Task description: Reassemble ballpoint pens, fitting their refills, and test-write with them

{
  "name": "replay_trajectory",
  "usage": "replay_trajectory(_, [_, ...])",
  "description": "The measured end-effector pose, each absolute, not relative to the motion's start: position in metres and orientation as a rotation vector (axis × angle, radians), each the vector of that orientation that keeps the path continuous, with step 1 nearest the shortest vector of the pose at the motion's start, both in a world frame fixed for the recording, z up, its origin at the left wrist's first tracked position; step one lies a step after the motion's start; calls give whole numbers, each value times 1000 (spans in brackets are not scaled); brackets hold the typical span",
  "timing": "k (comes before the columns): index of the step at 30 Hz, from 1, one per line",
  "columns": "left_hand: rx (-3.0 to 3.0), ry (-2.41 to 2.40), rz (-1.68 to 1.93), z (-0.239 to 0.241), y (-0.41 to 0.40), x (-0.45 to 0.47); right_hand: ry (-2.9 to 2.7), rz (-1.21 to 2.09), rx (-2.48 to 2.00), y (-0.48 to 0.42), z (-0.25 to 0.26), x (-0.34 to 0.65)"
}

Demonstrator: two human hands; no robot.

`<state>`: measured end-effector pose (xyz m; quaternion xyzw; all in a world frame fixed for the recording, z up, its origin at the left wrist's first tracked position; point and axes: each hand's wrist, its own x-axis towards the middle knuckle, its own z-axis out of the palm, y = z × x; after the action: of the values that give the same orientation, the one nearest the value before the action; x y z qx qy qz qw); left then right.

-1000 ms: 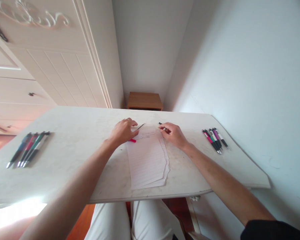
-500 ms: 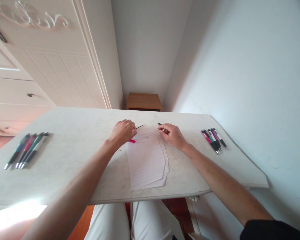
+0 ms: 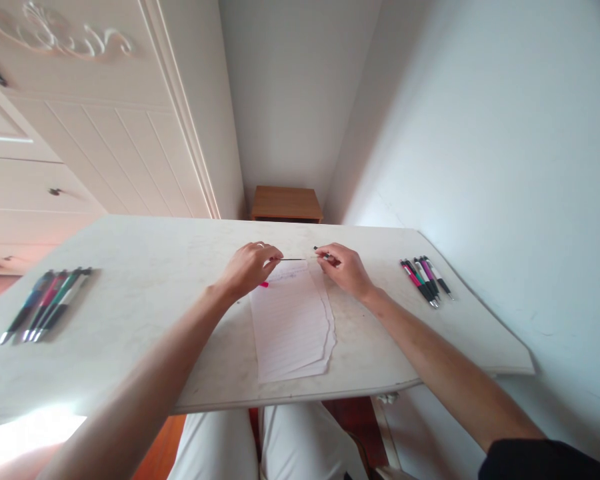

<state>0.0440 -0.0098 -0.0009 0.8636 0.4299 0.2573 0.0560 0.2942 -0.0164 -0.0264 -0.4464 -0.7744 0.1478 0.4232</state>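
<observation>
The left hand point(image 3: 250, 268) has its thumb and index finger brought together, and they are clamped on one end of a thin, straight, black rod like a pen refill point(image 3: 293, 259). The other fingers of this hand are curled behind, and a ring is on one of them. The rod comes out from the fingertips to the right, so its long axis runs from left to right, almost parallel with the far edge of the white table with a stained top point(image 3: 180, 257). It is at the top edge of the white, lined paper sheets with torn right sides point(image 3: 293, 327); whether it touches them, I cannot tell. Its free end points toward the right hand point(image 3: 346, 268), near the fingertips.

The right hand has its thumb and index finger closed on a small, dark, narrow pen part point(image 3: 317, 249). The black end of this part sticks out beyond the index finger, pointing left and away from the person; its long axis is slanted, and the rest is mostly hidden by the fingers.

Just below the left fingers is a short, bright pink piece point(image 3: 265, 285), at the left edge of the paper. Colourful pens with black grips lie in a left group point(image 3: 60, 303) and a right group point(image 3: 416, 281).
</observation>
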Motion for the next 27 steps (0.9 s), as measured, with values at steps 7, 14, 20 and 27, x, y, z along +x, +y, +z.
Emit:
replay_trajectory(7, [2593,1269,860,-4,-11,46,-1980,391,-1102,-17,-27,295])
replay_trajectory(14, [2599,1247,851,-7,-11,46,-2012,411,-1083,-17,-27,293])
replay_trajectory(20, [2612,1251,877,-5,-11,46,-2018,422,-1083,-18,-26,293])
replay_trajectory(27, [2620,1222,878,-8,-10,46,-2007,445,-1067,-18,-26,293])
